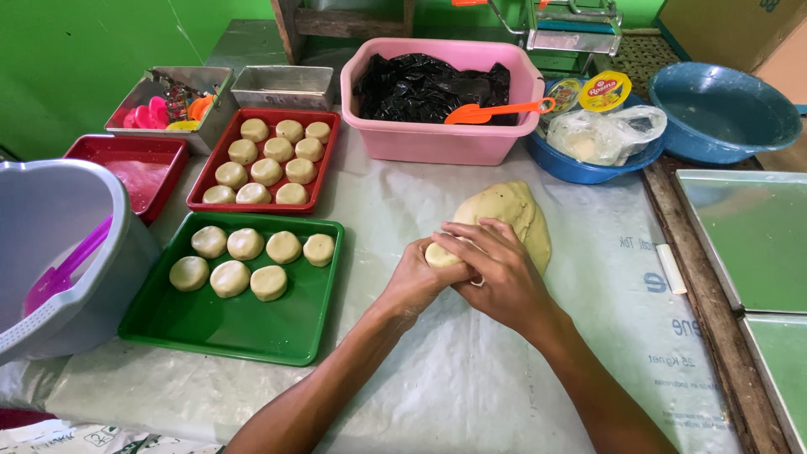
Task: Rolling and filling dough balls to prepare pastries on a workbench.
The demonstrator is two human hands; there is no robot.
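**Kid:** Two hands are busy! What do they hold?

**Helper:** From the head camera, the left hand point(418, 282) and the right hand point(496, 273) are wrapped around a small dough ball point(439, 254). Both are closed on it, fingers curled. The ball sits between them, just above the surface point(471, 370), touching the near edge of the big dough lump point(508, 219).

**Kid:** Is it hard?

**Helper:** I think it is soft and light. It would squash if you press too much. It may be a bit sticky too. Best to cup it gently from both sides, like the hands do.

**Kid:** What does it look like?

**Helper:** Pale yellow, smooth and roundish. Most of it hides under the fingers.

**Kid:** What else is there?

**Helper:** To the left is a green tray point(244, 328) with seven flat dough rounds. Behind it is a red tray point(324, 160) full of more rounds. Farther back is a pink tub point(437, 139) with a black bag and an orange scoop point(492, 111). A grey bucket point(59, 252) stands far left, and a blue bowl point(723, 113) sits far right.
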